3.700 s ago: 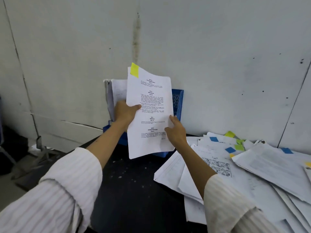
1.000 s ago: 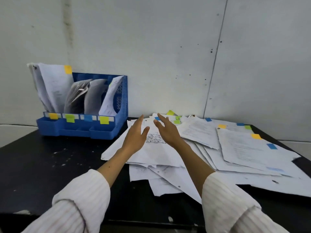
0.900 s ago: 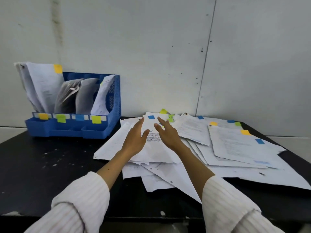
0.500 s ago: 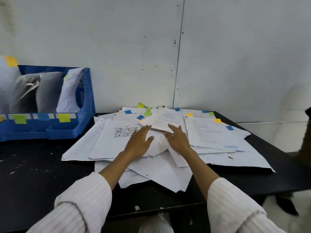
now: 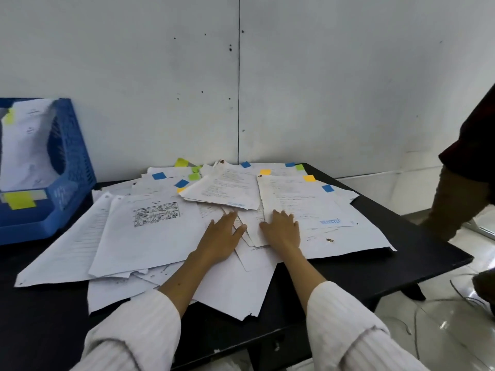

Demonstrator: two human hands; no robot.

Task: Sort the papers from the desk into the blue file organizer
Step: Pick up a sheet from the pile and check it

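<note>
Papers under both your palms.
Your left hand and right hand lie flat on them, fingers straight, gripping nothing.

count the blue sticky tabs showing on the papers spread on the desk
5: far-left blue tab, one right of it, one at the pile's back edge, one farther right, rightmost one. More may be buried.

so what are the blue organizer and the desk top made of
Blue organizer: looks like moulded plastic, given its perforated grid side wall and uniform, slightly glossy colour. Desk top: matte black with pale scuffs, probably painted or laminated board; the core isn't visible.
</note>
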